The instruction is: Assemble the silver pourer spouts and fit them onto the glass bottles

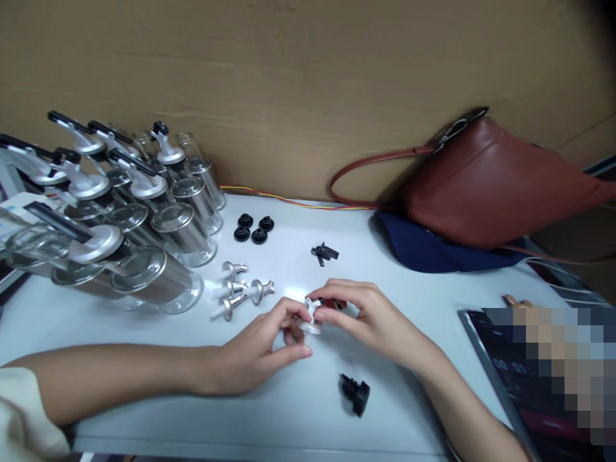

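My left hand (276, 333) is closed around a silver pourer spout (310, 326) with a flat round disc at its base. My right hand (373, 317) pinches a small black lever (332, 303) against the top of that spout. Its far end is partly hidden by my fingers. To the left lie several loose silver pourer spouts (260, 291). Beyond my hands rests a small pile of black levers (325, 252), and further left are several black rubber stoppers (242, 233). Nearer me, a black ribbed stopper (355, 394) lies on its side.
Several glass bottles with metal sleeves (178, 224) crowd the left, some topped with pourers (96, 244). A brown bag (491, 179) sits on dark blue cloth (433, 247) at the right. Near it is a tablet-like screen (500, 378) with another person's fingers (517, 300). Cardboard (289, 96) stands behind.
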`<state>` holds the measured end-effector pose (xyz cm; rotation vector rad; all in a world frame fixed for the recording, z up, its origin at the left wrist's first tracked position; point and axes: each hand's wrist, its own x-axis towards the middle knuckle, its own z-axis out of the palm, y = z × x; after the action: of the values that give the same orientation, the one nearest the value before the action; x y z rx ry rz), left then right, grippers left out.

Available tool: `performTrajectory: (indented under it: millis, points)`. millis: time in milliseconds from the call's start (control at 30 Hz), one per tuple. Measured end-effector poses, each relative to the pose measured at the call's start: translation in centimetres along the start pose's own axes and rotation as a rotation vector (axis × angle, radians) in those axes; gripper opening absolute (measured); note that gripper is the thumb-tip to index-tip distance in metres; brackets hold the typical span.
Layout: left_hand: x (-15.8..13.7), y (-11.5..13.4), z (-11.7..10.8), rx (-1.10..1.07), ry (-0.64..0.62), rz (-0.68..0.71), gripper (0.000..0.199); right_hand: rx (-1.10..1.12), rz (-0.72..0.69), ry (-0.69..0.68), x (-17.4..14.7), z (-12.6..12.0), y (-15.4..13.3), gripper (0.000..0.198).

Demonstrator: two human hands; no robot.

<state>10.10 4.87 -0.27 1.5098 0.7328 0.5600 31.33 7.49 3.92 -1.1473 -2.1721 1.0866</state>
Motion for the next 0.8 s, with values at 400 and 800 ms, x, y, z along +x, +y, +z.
performTrajectory:
  millis: [400, 800]
  points:
    - [-0.1, 0.1, -0.1, 0.016, 0.03, 0.053, 0.023, -0.118, -0.097, 0.05, 0.2, -0.1, 0.3, 0.035]
    - [-0.2, -0.7, -0.2, 0.035, 0.024, 0.283, 0.027, -0.194, -0.223, 0.03, 0.3, 0.0, 1.1, 0.045]
